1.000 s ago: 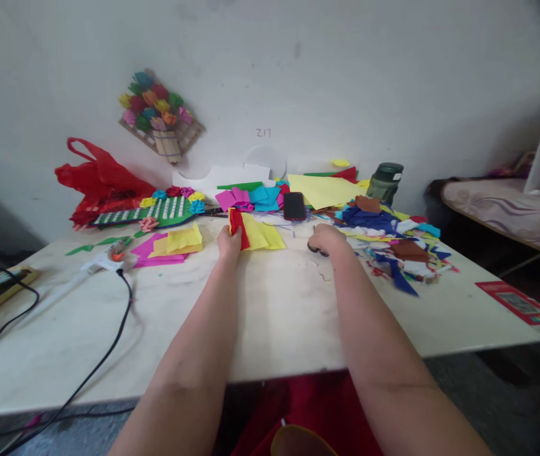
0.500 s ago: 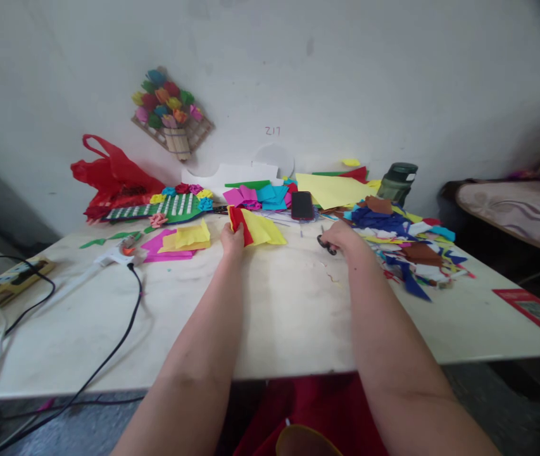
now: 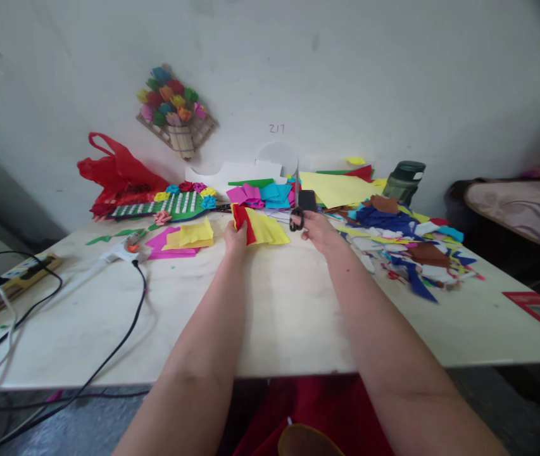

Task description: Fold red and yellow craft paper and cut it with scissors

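Observation:
My left hand [image 3: 236,239] pinches a folded sheet of yellow paper [image 3: 268,228] with a red strip of paper [image 3: 242,219] lying along its left end. The sheet spreads to the right, low over the table. Just right of it, my right hand [image 3: 320,232] is closed round the black handles of a pair of scissors [image 3: 297,220]. The blades point upward, apart from the paper, and look thin and blurred. Behind the scissors lies a dark phone [image 3: 307,201], partly covered by them and the hand.
Paper scraps [image 3: 386,221] are heaped at the right, near a green bottle [image 3: 405,180]. Yellow squares [image 3: 192,235] lie on pink sheets left of my hand. A glue gun [image 3: 122,249] and its black cable [image 3: 133,323] cross the left side. A red bag [image 3: 120,171] sits behind.
My right hand has come up and to the left with the scissors, from beside the scrap heap to near the yellow paper. The left hand keeps its hold; the view has shifted slightly.

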The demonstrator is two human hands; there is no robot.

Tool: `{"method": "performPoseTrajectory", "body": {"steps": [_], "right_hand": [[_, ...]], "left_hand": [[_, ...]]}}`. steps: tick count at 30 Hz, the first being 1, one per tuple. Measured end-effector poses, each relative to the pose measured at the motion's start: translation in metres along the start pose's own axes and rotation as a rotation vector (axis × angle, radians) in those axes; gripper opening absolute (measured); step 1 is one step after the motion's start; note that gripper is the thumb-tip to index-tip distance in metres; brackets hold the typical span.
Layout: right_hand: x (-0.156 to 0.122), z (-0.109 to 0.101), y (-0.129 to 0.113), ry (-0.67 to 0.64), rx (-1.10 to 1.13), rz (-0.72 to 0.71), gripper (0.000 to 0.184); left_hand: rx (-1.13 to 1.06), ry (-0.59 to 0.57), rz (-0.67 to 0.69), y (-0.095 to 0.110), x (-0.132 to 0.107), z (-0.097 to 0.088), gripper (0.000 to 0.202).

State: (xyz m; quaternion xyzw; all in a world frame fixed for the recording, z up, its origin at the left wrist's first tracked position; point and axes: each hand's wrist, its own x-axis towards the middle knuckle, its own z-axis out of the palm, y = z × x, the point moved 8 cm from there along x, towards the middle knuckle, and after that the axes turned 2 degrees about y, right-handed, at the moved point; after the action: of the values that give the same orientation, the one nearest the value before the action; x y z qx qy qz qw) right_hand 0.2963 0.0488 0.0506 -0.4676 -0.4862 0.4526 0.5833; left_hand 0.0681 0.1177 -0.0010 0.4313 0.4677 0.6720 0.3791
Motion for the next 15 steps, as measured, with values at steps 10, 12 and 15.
{"method": "performPoseTrajectory", "body": {"steps": [10,12,15], "right_hand": [[-0.018,0.044,0.011,-0.343,0.008,0.143,0.023],[-0.021,0.046,0.012,-0.387,-0.048,0.165,0.018],[-0.026,0.049,0.013,-0.448,-0.143,0.179,0.014]], "left_hand": [[-0.104,-0.013,-0.059,-0.001,-0.001,-0.001,0.022],[-0.119,-0.007,-0.048,-0.002,0.001,-0.002,0.023],[-0.13,0.006,-0.04,-0.002,0.001,-0.003,0.023]]}}
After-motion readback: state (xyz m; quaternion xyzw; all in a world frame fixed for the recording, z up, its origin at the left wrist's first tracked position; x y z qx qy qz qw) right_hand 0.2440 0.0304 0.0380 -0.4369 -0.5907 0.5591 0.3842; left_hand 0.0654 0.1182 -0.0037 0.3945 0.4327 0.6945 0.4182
